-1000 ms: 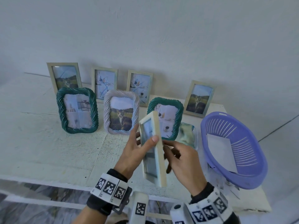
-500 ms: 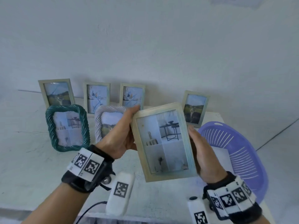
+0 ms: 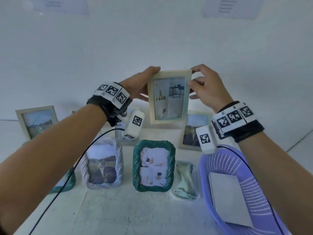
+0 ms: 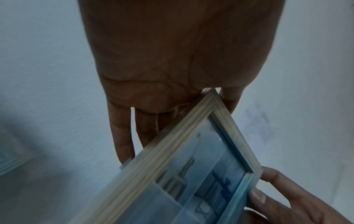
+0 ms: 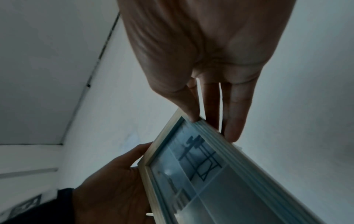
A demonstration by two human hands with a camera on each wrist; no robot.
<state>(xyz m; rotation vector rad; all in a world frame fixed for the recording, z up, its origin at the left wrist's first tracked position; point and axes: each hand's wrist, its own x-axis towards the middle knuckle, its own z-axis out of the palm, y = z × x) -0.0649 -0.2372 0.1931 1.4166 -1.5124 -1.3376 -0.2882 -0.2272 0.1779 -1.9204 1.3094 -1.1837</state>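
Lifted and carried outward since half a second ago, the picture frame (image 3: pixel 168 96) is no longer tilted close to the body; both arms are now stretched out and it hangs between the hands at their height. The hands have also shifted from its sides up to its top corners.

Nearest, under the right forearm, a purple basket (image 3: pixel 205 168) sits on the table (image 3: pixel 135 216) with a white card (image 3: pixel 228 197) lying in it. Between the forearms stands a green twisted frame (image 3: pixel 153 166), with a small packet (image 3: pixel 184 180) just beside it on the right hand's side. A white twisted frame (image 3: pixel 102 164) stands under the left forearm. Farther back, one plain frame (image 3: pixel 38 121) leans beyond the left forearm, and another plain frame (image 3: pixel 190 131) stands below the right wrist.

Beyond those is the held picture frame, clear of the table, its long axis upright and its picture side turned toward the person (a table and small items show in the print). Its back faces the wall (image 3: pixel 152 39), and whether it touches that wall cannot be told.

The left hand (image 3: pixel 140 85) grasps the upper left corner, fingers running down behind the frame. The right hand (image 3: pixel 207 87) pinches the upper right corner, thumb on the front rim and fingers behind. Two paper sheets (image 3: pixel 230 7) hang on the wall above the hands.
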